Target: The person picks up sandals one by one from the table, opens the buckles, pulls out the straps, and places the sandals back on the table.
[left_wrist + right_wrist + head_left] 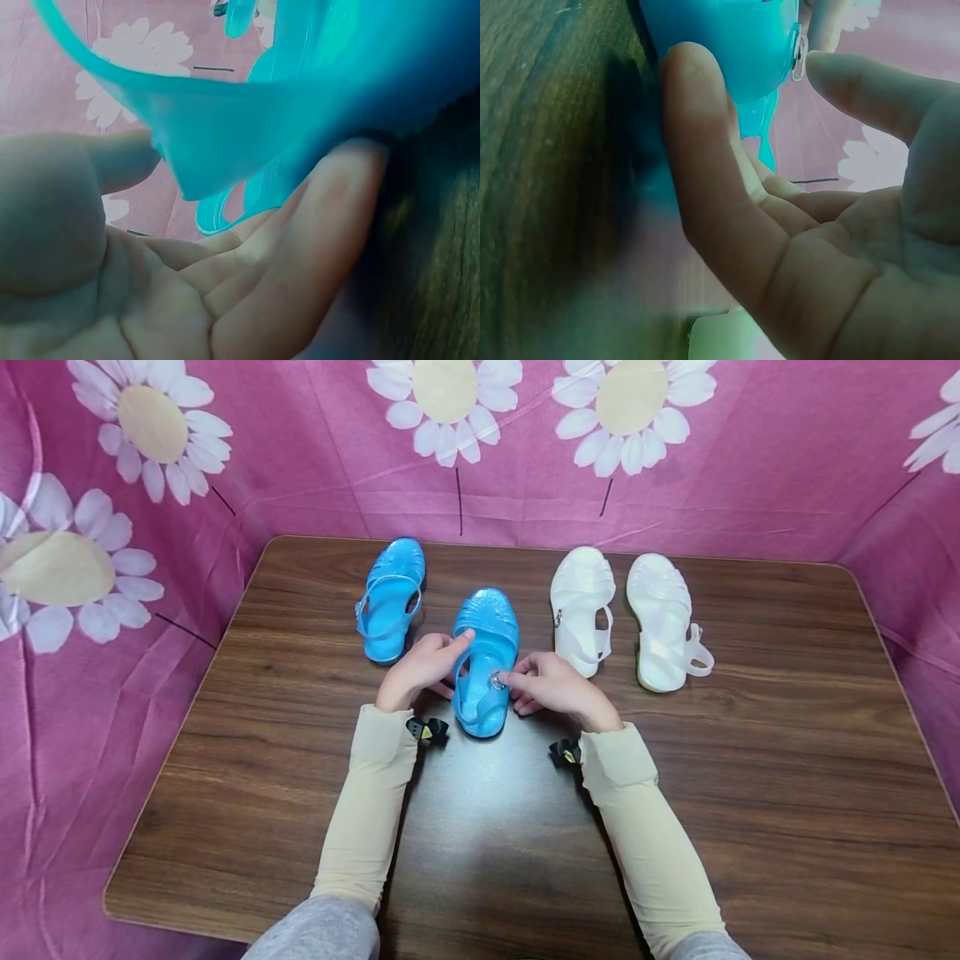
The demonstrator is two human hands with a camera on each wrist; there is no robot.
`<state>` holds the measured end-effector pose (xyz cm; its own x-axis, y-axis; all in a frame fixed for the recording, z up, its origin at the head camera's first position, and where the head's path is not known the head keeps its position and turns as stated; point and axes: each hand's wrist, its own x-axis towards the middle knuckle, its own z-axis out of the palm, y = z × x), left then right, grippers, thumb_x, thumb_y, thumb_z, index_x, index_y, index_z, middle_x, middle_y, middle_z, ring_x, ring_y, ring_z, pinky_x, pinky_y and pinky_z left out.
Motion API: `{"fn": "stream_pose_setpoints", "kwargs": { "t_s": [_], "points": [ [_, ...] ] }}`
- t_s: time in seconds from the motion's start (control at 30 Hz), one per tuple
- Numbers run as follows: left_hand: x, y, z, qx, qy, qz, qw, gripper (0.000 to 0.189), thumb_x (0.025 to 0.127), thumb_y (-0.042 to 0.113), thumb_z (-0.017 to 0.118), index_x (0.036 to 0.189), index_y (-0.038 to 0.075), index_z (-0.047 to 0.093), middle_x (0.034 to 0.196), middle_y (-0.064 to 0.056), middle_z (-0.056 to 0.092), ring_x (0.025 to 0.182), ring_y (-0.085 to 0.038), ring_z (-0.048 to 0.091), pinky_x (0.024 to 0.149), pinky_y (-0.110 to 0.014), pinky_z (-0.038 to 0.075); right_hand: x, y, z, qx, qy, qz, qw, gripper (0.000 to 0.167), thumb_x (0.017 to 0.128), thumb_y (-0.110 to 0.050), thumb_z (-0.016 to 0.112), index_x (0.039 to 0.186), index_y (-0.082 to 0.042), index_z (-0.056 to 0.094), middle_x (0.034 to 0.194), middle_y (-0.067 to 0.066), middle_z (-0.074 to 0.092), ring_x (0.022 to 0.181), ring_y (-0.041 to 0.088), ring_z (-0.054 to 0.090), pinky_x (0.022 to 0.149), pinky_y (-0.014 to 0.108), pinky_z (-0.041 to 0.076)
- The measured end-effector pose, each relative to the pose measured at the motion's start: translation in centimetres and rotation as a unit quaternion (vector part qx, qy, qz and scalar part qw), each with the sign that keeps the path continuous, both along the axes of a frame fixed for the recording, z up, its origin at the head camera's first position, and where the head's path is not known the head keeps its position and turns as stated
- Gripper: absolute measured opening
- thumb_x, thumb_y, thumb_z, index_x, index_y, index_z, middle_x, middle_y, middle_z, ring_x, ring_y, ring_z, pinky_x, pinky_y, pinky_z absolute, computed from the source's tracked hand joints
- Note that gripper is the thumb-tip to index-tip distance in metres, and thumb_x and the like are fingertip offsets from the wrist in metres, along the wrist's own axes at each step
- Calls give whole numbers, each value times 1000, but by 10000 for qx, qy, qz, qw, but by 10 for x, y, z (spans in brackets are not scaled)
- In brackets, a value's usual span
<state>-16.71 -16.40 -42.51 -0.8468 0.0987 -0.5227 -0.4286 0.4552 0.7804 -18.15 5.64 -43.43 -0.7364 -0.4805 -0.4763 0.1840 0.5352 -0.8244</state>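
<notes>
A glossy blue jelly sandal [489, 614] sits between both hands near the middle of the table, toe pointing away. My left hand [420, 670] holds its left side, thumb over the upper and fingers low along the side. In the left wrist view the thumb meets the edge of the blue strap [217, 124]. On the other side my right hand [558, 685] grips the sandal, its thumb tip right at the round buckle [497, 680]. The right wrist view shows fingers curled against the sandal's side [727, 45].
A second blue sandal [390, 610] lies behind the left hand. Two white sandals [585, 578] stand to the right, the outer one [660, 593] with its strap sticking out sideways. Pink cloth with daisies [517, 502] hangs around the wooden table [787, 760].
</notes>
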Motion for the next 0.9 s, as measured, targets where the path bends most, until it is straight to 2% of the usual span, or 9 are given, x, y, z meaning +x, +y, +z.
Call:
{"fn": "stream_pose_setpoints", "kwargs": {
  "t_s": [0.13,0.33,0.5,0.67,0.9],
  "points": [
    [0,0,-1,135,15,-2,9999,63,97,59,41,124,3,51,109,-13,58,87,-24,61,69,-35,58,0,-1,0,-6,-5,-3,10000,48,92,-39,64,116,1,51,89,15,67,67,18,67,69,35,59],
    [1,2,-2,255,49,-12,9997,59,97,58,41,115,3,49,101,-11,53,85,-23,55,68,-36,58,1,-3,0,-94,-95,-71,9999,47,92,-36,65,117,1,49,86,14,66,66,18,67,68,35,59],
    [2,3,-1,176,95,-4,9998,55,96,59,41,112,6,46,99,-9,50,86,-24,53,68,-36,57,2,-4,0,-171,-149,-127,9997,46,93,-31,65,118,3,46,86,13,66,66,17,67,68,35,59],
    [2,4,0,-12,133,25,9999,54,96,60,40,113,9,46,103,-9,51,92,-25,52,72,-37,55,2,-5,0,-219,-164,-219,9994,46,92,-30,66,116,3,46,86,13,65,66,18,67,69,36,59],
    [1,8,-2,-149,338,83,9993,54,96,60,40,116,11,48,105,-9,52,94,-24,52,71,-36,54,1,-6,0,-412,-95,-450,9981,43,91,-27,68,113,5,49,81,11,66,64,17,67,68,35,59]
  ]
}}
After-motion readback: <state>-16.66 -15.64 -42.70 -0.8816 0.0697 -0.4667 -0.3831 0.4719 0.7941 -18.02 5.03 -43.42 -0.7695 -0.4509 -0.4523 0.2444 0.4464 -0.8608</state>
